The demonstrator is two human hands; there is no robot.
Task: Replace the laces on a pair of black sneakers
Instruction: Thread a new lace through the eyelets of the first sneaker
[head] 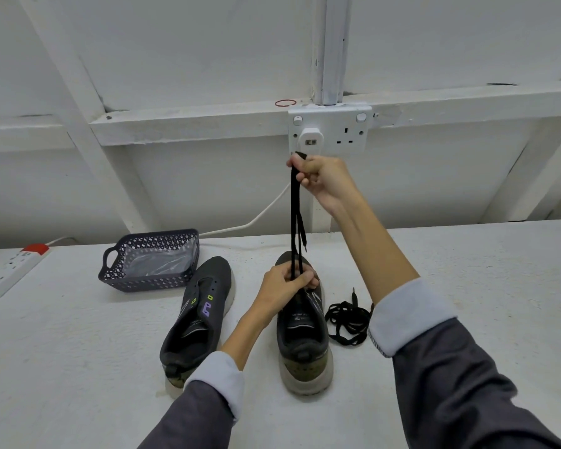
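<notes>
Two black sneakers stand on the white table, heels toward me. The left sneaker has bare eyelets and no lace. Over the right sneaker, a black lace is stretched upright. My right hand grips its upper part high above the shoe. My left hand pinches the lace strands just above the shoe's tongue. Two lace ends dangle near the toe. Another black lace lies bundled on the table right of that sneaker.
A dark perforated basket holding clear plastic sits behind the left sneaker. A white power strip lies at the table's far left. A wall socket with a plugged adapter and white cable is behind my right hand.
</notes>
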